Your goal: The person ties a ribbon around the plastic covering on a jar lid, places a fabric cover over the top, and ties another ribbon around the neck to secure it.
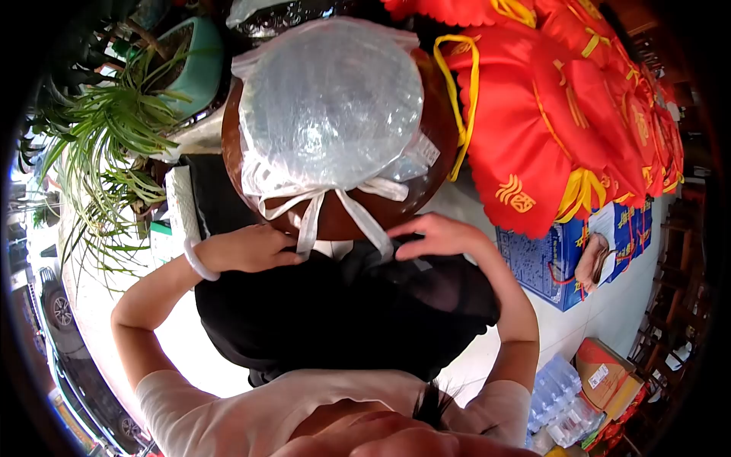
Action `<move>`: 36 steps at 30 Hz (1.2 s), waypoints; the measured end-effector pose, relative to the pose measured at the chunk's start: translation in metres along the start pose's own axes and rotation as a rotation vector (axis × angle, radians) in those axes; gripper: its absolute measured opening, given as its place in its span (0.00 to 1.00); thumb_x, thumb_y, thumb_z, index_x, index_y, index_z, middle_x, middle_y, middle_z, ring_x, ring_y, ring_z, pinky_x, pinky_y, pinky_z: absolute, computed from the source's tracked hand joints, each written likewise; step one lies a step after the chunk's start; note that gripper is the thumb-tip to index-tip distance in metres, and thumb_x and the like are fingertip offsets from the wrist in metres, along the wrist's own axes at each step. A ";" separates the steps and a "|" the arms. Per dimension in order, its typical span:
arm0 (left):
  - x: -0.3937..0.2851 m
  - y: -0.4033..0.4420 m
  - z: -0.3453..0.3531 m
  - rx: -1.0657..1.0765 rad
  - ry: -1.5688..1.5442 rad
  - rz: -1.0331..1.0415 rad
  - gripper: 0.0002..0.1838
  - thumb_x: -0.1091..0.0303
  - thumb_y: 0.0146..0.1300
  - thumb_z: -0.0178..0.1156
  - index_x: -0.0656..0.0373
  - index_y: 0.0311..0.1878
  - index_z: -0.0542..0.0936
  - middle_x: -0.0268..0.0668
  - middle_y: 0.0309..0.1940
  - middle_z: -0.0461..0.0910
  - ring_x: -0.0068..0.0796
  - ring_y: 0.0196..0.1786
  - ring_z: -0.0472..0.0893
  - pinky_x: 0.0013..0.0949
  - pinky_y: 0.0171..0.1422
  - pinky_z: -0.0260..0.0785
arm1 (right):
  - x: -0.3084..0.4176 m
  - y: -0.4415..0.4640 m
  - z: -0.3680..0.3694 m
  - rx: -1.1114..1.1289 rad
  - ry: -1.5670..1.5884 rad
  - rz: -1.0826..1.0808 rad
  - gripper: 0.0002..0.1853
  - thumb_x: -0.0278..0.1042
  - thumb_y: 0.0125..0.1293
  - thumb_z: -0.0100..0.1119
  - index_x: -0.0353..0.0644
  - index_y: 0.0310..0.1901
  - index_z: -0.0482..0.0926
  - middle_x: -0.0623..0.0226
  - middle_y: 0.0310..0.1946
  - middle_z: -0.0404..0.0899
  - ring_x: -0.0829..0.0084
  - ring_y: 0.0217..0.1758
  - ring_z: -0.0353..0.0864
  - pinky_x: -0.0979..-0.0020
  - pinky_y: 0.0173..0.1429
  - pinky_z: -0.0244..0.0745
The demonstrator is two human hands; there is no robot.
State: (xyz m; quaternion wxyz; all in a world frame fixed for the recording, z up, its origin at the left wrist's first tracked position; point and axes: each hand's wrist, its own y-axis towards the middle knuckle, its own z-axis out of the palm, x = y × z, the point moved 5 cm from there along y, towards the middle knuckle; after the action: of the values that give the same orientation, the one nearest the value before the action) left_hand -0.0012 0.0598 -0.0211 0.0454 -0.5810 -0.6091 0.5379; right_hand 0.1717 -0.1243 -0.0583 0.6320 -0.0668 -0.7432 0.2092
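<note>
A large brown jar point(426, 164) stands before my knees, its top wrapped in clear plastic point(331, 99). A white ribbon point(308, 228) circles the plastic and is tied in a bow at the near side, its two tails hanging toward me. My left hand point(251, 248), with a pale bangle on the wrist, has its fingers closed at the end of the left tail. At the right tail is my right hand point(438, 234), thumb and forefinger curled about its end. The exact grip of the fingertips is partly hidden.
Red cloth covers point(525, 129) with yellow cords are heaped at the right, above blue printed boxes point(548, 263). Wrapped plastic bottles point(556, 388) and a cardboard carton point(605, 377) lie lower right. A potted plant point(194, 65) stands upper left.
</note>
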 end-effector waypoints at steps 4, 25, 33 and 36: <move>-0.013 -0.020 -0.015 -0.209 0.064 0.054 0.16 0.57 0.63 0.52 0.62 0.41 0.78 0.50 0.33 0.78 0.52 0.39 0.77 0.45 0.45 0.68 | -0.010 0.009 0.003 -0.008 -0.024 -0.147 0.14 0.38 0.54 0.61 0.32 0.31 0.81 0.57 0.37 0.81 0.66 0.43 0.80 0.69 0.48 0.72; -0.059 -0.082 -0.110 -1.017 -0.309 0.442 0.16 0.84 0.51 0.59 0.65 0.45 0.75 0.28 0.22 0.68 0.13 0.22 0.65 0.19 0.26 0.58 | 0.197 -0.297 -0.257 -1.826 -0.712 -0.388 0.12 0.32 0.62 0.48 0.32 0.38 0.77 0.60 0.24 0.77 0.80 0.30 0.72 0.74 0.35 0.68; -0.176 -0.063 -0.167 -0.950 -0.460 0.892 0.18 0.71 0.57 0.62 0.66 0.50 0.74 0.34 0.34 0.77 0.17 0.31 0.75 0.21 0.36 0.68 | 0.353 -0.181 -0.243 -1.402 -0.477 -0.321 0.12 0.29 0.62 0.49 0.34 0.26 0.79 0.70 0.17 0.75 0.82 0.18 0.68 0.76 0.22 0.62; -0.199 -0.068 -0.188 -1.283 -0.329 0.947 0.21 0.69 0.55 0.62 0.67 0.51 0.72 0.37 0.40 0.78 0.22 0.38 0.78 0.26 0.43 0.70 | 0.374 -0.132 -0.240 -1.229 -0.569 -0.328 0.11 0.30 0.57 0.55 0.32 0.23 0.79 0.68 0.17 0.75 0.79 0.18 0.69 0.75 0.23 0.62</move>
State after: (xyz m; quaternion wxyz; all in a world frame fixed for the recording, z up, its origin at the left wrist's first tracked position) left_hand 0.1461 0.0395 0.2188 -0.6187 -0.6034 -0.4874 0.1247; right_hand 0.3541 -0.0533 0.3626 0.2840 -0.2419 -0.8640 -0.3380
